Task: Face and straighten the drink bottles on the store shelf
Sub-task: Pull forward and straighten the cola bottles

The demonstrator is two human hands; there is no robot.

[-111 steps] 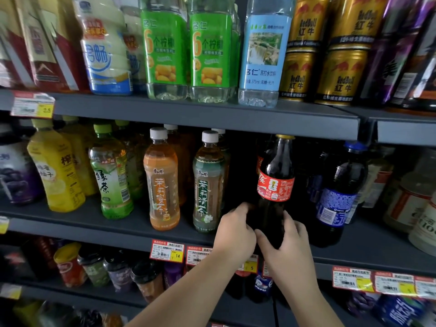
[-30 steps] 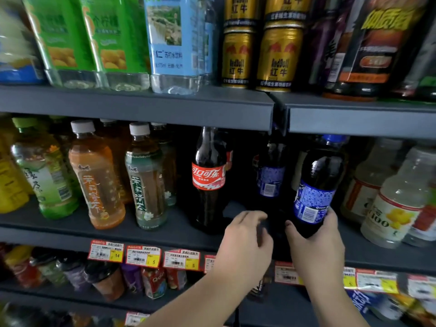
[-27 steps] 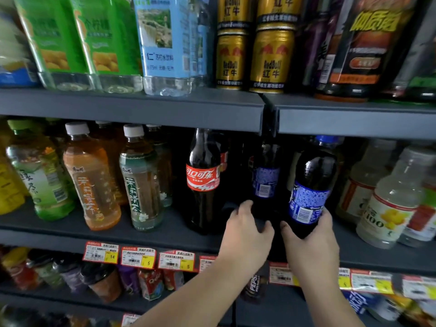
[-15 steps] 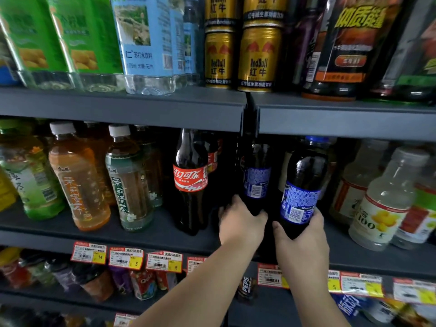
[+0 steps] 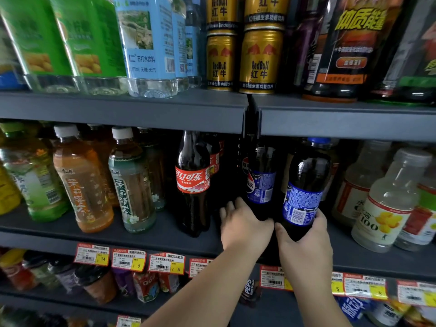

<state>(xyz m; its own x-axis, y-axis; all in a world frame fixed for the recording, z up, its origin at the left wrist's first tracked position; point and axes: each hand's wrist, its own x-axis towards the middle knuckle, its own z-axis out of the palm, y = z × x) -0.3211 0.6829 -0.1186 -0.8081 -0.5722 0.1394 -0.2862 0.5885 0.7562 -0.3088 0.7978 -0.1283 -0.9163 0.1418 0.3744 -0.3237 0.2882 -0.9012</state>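
On the middle shelf (image 5: pixel 146 234) two dark cola bottles with blue labels stand side by side. My left hand (image 5: pixel 245 226) wraps the base of the rear blue-label bottle (image 5: pixel 260 182), whose logo shows partly at its left edge. My right hand (image 5: pixel 304 241) grips the base of the front blue-label bottle (image 5: pixel 304 197), which shows its barcode side and leans slightly. A red-label cola bottle (image 5: pixel 192 182) stands upright to the left, label facing out.
Tea bottles (image 5: pixel 82 182) (image 5: pixel 132 185) stand left of the colas, pale lemon drink bottles (image 5: pixel 387 204) on the right. The upper shelf (image 5: pixel 141 109) holds water bottles and gold cans (image 5: pixel 259 62). Price tags (image 5: pixel 128 259) line the shelf edge; more drinks sit below.
Both hands left the red-label cola, now faced out, and moved right onto the two blue-label bottles. The rear bottle's logo has come partly into view at its left.
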